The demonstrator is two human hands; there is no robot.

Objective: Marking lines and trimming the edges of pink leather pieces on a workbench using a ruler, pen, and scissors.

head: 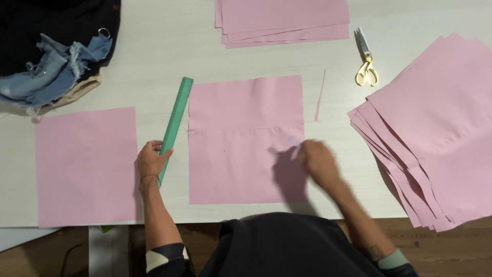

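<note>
A pink fabric square (pixel 241 128) lies flat in the middle of the white table (pixel 154 46), with a crease across it. My left hand (pixel 151 161) grips the lower end of a long green ruler (pixel 176 120) lying just left of that square. My right hand (pixel 318 161) is blurred at the square's right edge, pinching a small pale piece, possibly chalk (pixel 293 142).
Another pink square (pixel 87 166) lies at the left. Pink stacks sit at the top (pixel 284 20) and at the right (pixel 435 128). Yellow-handled scissors (pixel 365 64) and a thin pink strip (pixel 320 97) lie between them. Denim scraps (pixel 51 72) on dark cloth fill the top-left corner.
</note>
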